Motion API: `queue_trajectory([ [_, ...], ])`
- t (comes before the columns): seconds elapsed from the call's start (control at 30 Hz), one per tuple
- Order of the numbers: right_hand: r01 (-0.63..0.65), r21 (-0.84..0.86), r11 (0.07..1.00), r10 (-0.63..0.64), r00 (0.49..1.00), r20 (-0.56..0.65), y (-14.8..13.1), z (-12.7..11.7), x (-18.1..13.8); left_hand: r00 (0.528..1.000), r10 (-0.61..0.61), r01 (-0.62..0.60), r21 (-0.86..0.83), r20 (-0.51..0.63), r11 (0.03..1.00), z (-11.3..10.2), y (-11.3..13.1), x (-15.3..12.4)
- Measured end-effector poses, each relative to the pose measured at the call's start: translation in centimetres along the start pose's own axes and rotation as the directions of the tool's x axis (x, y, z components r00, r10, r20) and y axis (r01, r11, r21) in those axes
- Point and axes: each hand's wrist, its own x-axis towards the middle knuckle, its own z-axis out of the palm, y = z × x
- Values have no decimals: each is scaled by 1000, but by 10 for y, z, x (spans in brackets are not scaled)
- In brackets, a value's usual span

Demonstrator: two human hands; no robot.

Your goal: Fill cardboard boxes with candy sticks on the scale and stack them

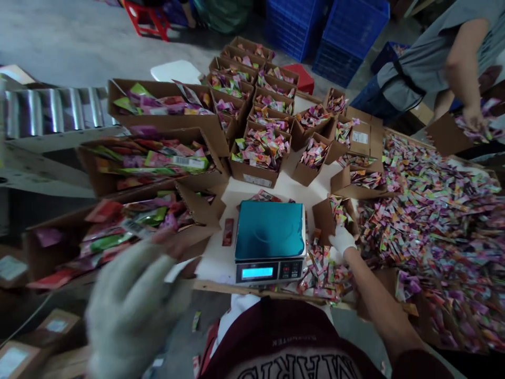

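Note:
My left hand (134, 305), in a pale glove with bare fingertips, is raised close to the camera and blurred. Its thumb and forefinger look apart, in front of a long cardboard box (193, 237) of candy-like packets. My right hand (342, 242), gloved in white, is at the front edge of a small cardboard box (323, 218) with colourful packets inside. Its fingers appear bent over that edge, though their tips are partly hidden. Between the hands stands a digital scale (270, 231) with a teal top and lit display. Loose packets (319, 271) lie beside it.
Filled boxes (256, 179) crowd the table behind the scale. A large heap of packets (437, 226) covers the right side. At left is a roller conveyor (55, 110). Blue crates (295, 31) stand behind. Another person (418, 68) handles packets at upper right.

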Motion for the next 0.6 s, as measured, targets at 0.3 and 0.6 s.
queue_trajectory([
  [0.3, 152, -36, 988, -156, 951, -267, 29, -30, -76, 954, 298, -298, -3, 33, 954, 40, 35, 6],
  [0.6, 598, -146, 788, -614, 780, -121, -106, -54, -103, 947, 288, -290, -10, 143, 957, 67, 47, 18],
])
